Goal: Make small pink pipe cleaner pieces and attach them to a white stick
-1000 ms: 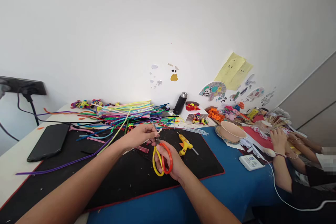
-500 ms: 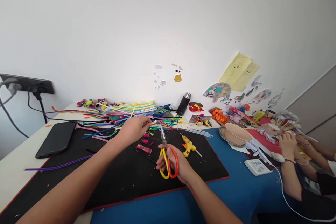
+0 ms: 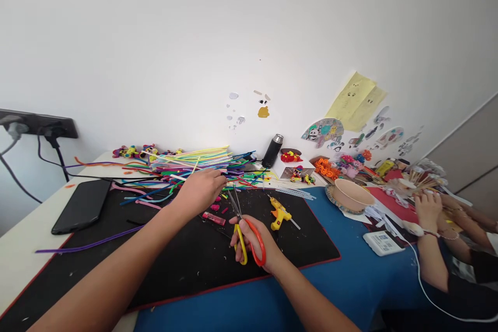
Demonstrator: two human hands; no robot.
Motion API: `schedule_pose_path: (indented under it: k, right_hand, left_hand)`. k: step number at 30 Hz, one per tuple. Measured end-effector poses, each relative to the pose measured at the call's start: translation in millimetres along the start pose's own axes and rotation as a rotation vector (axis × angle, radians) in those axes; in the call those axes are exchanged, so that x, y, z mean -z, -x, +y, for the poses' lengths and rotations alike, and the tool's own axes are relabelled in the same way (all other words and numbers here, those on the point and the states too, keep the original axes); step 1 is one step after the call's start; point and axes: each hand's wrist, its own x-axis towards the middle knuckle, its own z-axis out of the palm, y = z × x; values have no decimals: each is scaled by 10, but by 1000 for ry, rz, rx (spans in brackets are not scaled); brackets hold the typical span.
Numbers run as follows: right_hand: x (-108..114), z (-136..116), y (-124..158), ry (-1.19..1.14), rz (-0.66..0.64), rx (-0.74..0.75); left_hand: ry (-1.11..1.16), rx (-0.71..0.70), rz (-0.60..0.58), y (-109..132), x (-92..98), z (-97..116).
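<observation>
My left hand point(image 3: 200, 189) is closed, fingers pinched together, in front of the pile of coloured pipe cleaners point(image 3: 187, 161). A white pipe cleaner point(image 3: 178, 178) sticks out behind it and seems held in the fingers; most of it is hidden. In my right hand point(image 3: 259, 244) are scissors point(image 3: 238, 212) with one yellow and one red handle. Their blades are parted and point up and away, a little right of my left fingertips. Below the left hand lie a pink-red cutter-like tool point(image 3: 213, 218) and small pink pieces point(image 3: 215, 208) on the black mat point(image 3: 175, 270).
A yellow glue gun point(image 3: 280, 213) lies right of the scissors. A phone point(image 3: 82, 206) and purple pipe cleaners point(image 3: 89, 245) are at left. Behind stand a black flask point(image 3: 272, 151) and a white box point(image 3: 286, 168). A bowl point(image 3: 353, 196) and another person's hands point(image 3: 428, 210) are at right.
The scissors' blades have opened and tilted left, with the handles spreading apart. My left hand has shifted slightly, and the white pipe cleaner's end now shows on its left side.
</observation>
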Motion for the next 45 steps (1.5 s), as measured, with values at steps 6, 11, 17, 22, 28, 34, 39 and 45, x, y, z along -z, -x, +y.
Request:
schedule_pose_path:
  k: [6, 11, 17, 22, 28, 34, 39, 45]
  right_hand:
    - [-34, 37, -42, -18, 21, 2]
    - [-59, 21, -71, -27, 44, -8]
    - [-65, 17, -84, -26, 54, -20]
    - [-66, 34, -93, -20, 56, -15]
    - [-72, 45, -107, -11, 75, -26]
    - [-85, 33, -100, -2, 90, -43]
    - [-97, 22, -95, 5, 101, -54]
    - [-94, 31, -100, 5, 97, -60]
  left_hand:
    - [-45, -94, -56, -2, 30, 63]
    - [-37, -113, -148, -12, 73, 119]
    - [-13, -138, -175, -21, 92, 181]
    - [-26, -145, -212, -20, 98, 207]
    - [-33, -143, -246, -24, 136, 234]
    - [-27, -133, -261, -38, 148, 246]
    - [-32, -134, -247, -23, 80, 218]
    - [-17, -131, -223, -22, 68, 209]
